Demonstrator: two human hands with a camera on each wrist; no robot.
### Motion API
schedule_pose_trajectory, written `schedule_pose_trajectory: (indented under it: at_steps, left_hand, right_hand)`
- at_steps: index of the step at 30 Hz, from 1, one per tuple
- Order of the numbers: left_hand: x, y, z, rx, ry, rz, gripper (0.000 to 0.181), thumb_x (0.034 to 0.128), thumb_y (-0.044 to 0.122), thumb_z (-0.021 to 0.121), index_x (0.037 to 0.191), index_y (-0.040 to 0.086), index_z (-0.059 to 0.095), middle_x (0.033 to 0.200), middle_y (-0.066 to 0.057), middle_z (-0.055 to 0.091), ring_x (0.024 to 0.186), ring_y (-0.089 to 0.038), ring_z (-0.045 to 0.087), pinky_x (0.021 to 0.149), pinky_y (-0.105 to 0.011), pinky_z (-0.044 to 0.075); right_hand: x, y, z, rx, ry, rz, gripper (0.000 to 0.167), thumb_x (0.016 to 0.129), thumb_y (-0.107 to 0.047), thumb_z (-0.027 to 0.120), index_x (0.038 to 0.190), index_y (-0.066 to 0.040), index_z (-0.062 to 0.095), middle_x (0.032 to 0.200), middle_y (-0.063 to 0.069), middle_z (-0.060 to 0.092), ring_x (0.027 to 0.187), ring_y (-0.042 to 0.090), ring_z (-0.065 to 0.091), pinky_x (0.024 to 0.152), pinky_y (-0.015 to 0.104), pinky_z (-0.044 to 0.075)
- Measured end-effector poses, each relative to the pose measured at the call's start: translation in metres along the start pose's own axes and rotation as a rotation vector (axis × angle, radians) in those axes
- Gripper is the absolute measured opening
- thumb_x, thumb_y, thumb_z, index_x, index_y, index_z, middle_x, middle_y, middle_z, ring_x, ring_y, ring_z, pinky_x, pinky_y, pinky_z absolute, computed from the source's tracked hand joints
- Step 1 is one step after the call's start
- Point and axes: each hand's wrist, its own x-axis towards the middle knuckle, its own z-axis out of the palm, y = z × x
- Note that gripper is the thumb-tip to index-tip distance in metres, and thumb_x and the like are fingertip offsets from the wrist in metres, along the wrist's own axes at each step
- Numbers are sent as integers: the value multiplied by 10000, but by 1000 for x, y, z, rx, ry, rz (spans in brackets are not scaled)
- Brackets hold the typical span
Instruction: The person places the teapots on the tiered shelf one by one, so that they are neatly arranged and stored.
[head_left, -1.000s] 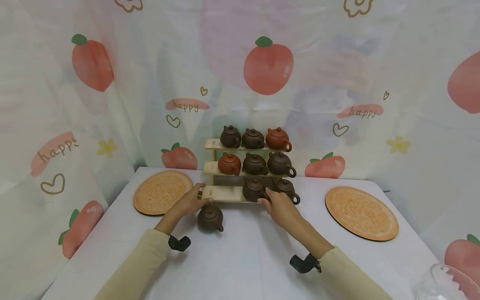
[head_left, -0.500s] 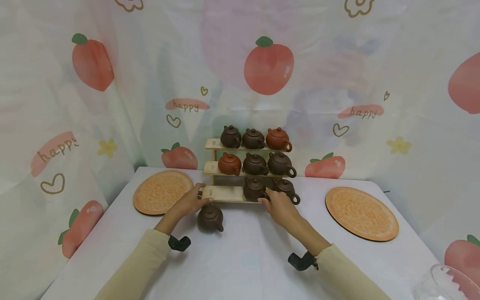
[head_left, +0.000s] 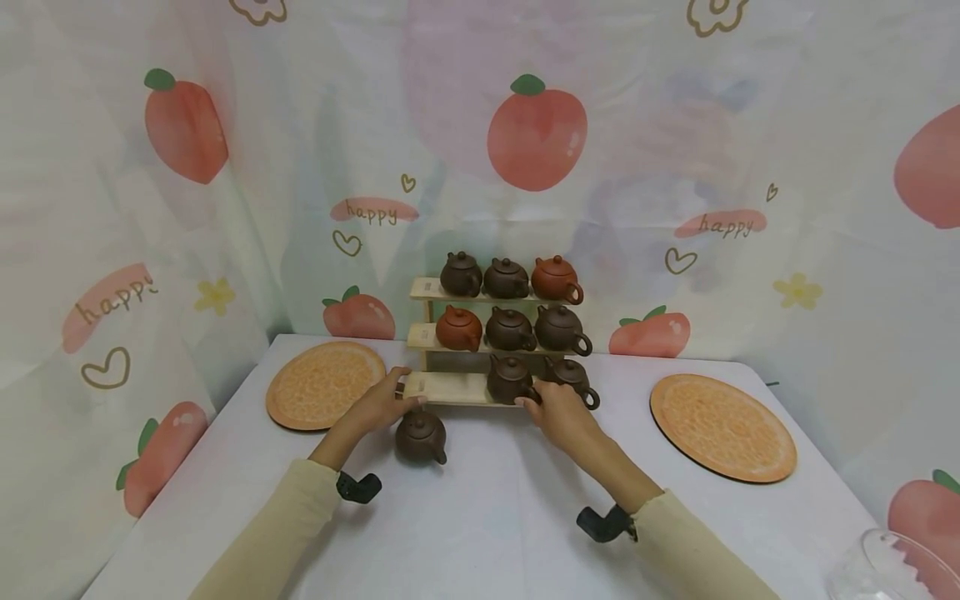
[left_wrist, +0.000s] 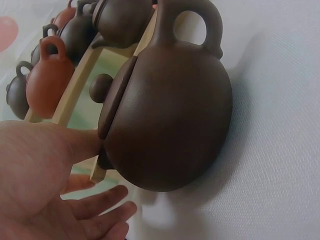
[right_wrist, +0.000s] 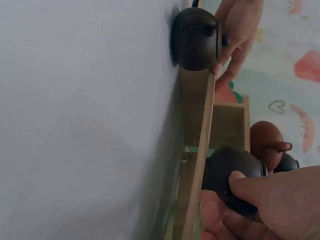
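A three-tier wooden display shelf (head_left: 453,387) bears small clay teapots. My left hand (head_left: 380,403) grips the left end of its lowest tier, thumb in front and index finger behind. On that tier, my right hand (head_left: 564,414) holds a dark brown teapot (head_left: 507,379) by its handle side; the right wrist view shows the thumb (right_wrist: 242,182) pressed on its body. Behind the right hand another dark teapot (head_left: 572,372) sits at the tier's right end. A separate brown teapot (head_left: 420,437) stands on the table just below my left hand, and looms large in the left wrist view.
Dark and reddish teapots fill the middle and top tiers, among them a red one (head_left: 557,277) at top right. Round orange mats (head_left: 326,385) lie left and right on the white table. A clear glass bowl (head_left: 873,567) stands at the near right corner. Printed cloth hangs behind.
The teapot in my right hand has shifted very slightly to the right along the lowest tier. My left hand and the teapot in front have stayed put.
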Motion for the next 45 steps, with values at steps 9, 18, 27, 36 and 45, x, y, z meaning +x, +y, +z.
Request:
schedule_pose_trajectory:
  at_steps: [9, 18, 27, 36, 45]
  left_hand:
    - [-1, 0, 0, 0, -2, 2, 692, 1066, 319, 655, 1593, 15, 326, 1485, -308, 532, 1366, -454, 542, 1088, -587, 474]
    - [0, -2, 0, -3, 2, -3, 693, 1068, 322, 651, 1597, 19, 322, 1499, -310, 522, 1387, -457, 526, 1100, -591, 463]
    - [-2, -2, -1, -6, 7, 18, 687, 1068, 303, 648, 1595, 5, 322, 1493, -316, 528, 1386, -471, 525, 1099, -596, 462]
    - [-1, -1, 0, -4, -2, 16, 682, 1070, 312, 647, 1596, 16, 329, 1495, -308, 528, 1383, -467, 528, 1092, -588, 467]
    - [0, -1, -1, 1, -7, 24, 691, 1065, 306, 657, 1591, 2, 327, 1487, -319, 529, 1359, -469, 549, 1066, -573, 491]
  right_hand:
    - [-12, -5, -7, -71, -245, 151, 503, 1000, -409, 735, 671, -32, 677, 525, 14, 590, 532, 160, 562, 542, 284, 416]
    - [-23, -29, 16, 14, -429, 67, 464, 1002, -482, 704, 831, -52, 728, 656, 11, 637, 654, 155, 584, 647, 325, 487]
    - [-25, -71, 57, 126, -368, -73, 513, 939, -575, 745, 867, -72, 675, 752, 4, 646, 691, 139, 573, 626, 318, 484]
    - [-14, -93, 73, 69, -342, -96, 467, 986, -455, 739, 683, -126, 605, 592, -45, 489, 557, 102, 463, 530, 272, 385]
    - [-16, -89, 64, -30, -350, -122, 249, 1004, -312, 737, 942, -71, 730, 791, 19, 687, 720, 143, 617, 653, 332, 485]
